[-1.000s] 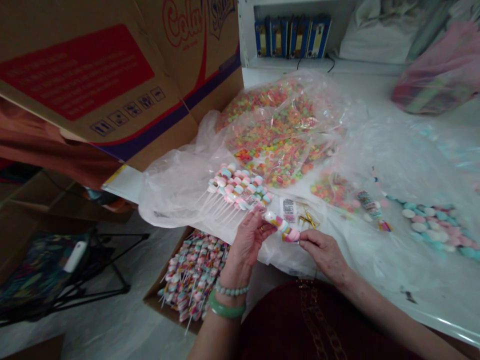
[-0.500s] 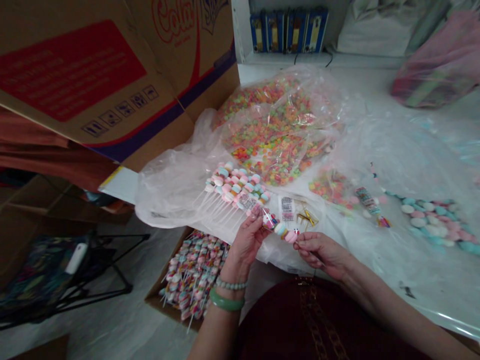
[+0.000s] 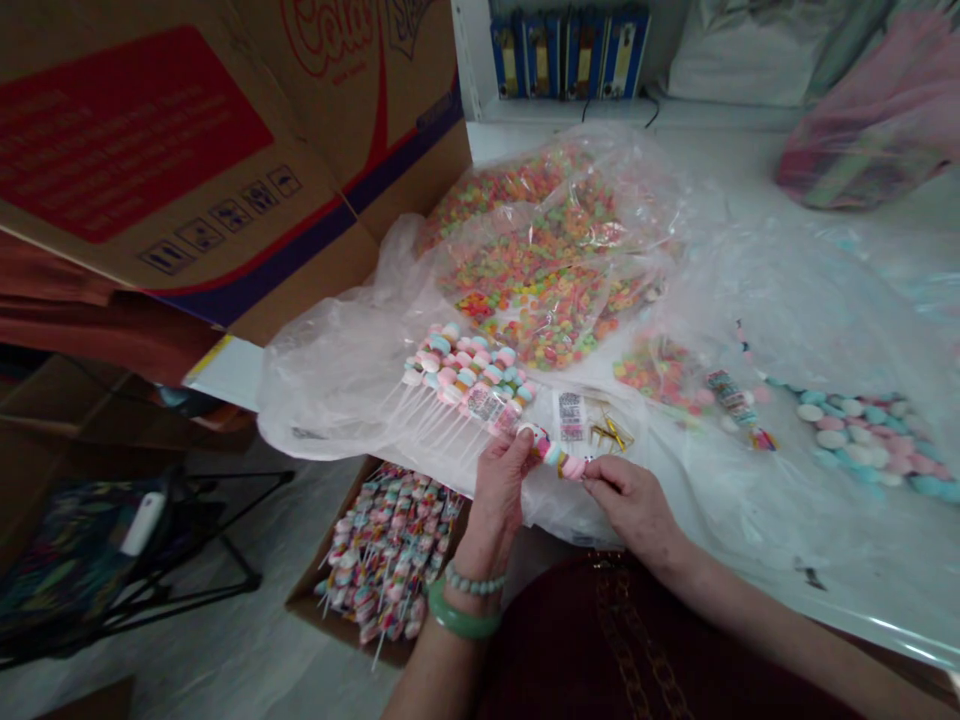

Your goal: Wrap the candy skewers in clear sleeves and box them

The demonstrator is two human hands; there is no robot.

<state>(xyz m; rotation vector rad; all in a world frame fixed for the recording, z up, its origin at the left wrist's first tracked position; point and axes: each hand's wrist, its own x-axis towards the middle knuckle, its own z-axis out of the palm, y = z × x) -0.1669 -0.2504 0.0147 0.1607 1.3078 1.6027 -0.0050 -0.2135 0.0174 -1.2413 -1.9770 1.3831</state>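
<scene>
Between my hands is a candy skewer (image 3: 553, 454) of pink, white, yellow and blue pieces, inside a clear wrapper. My left hand (image 3: 504, 480) is closed on its upper part, thumb pressed over the wrapper. At the other end, by the pink pieces, the fingers of my right hand (image 3: 634, 510) pinch the wrapper end. Just behind lie several unwrapped marshmallow skewers (image 3: 465, 365) with white sticks toward me. A flat printed wrapper (image 3: 571, 413) and gold twist ties (image 3: 613, 434) rest behind my hands.
A large cardboard box (image 3: 315, 210) stands at left. Behind are bags of ring-shaped candies (image 3: 540, 230); loose marshmallows (image 3: 862, 440) lie right on plastic. Below the table edge, an open carton (image 3: 307, 590) holds many wrapped skewers. A folding chair (image 3: 225, 560) stands on the floor.
My right hand has turned knuckles-up and its fingers have closed tighter at the wrapper end. My left thumb has moved over the wrapper. The view has shifted slightly.
</scene>
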